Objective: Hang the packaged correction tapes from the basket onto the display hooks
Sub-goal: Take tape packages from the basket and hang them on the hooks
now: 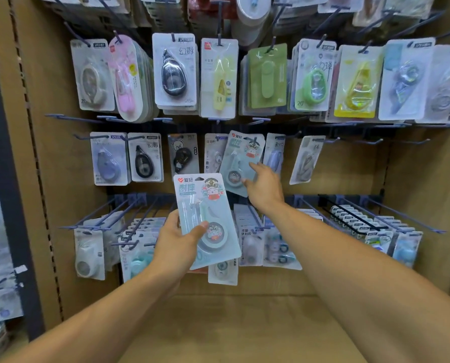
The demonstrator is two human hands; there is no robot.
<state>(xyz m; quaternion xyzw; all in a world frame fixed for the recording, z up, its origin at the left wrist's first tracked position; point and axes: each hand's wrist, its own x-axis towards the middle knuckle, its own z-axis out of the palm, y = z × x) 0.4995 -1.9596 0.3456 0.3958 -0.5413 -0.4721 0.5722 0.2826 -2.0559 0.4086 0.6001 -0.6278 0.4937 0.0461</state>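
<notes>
Packaged correction tape [207, 218] is standing long axis upright in the left hand [175, 247], which is gripping its lower edge with thumb across the front and fingers behind, just left of and below the middle rail. Up and to the right, a matching pack [241, 161] is hanging tilted on a display hook [254, 139] of that rail. The right hand [264, 188], nearer the hook, is touching this pack's lower right edge with loose, extended fingers, holding nothing.
</notes>
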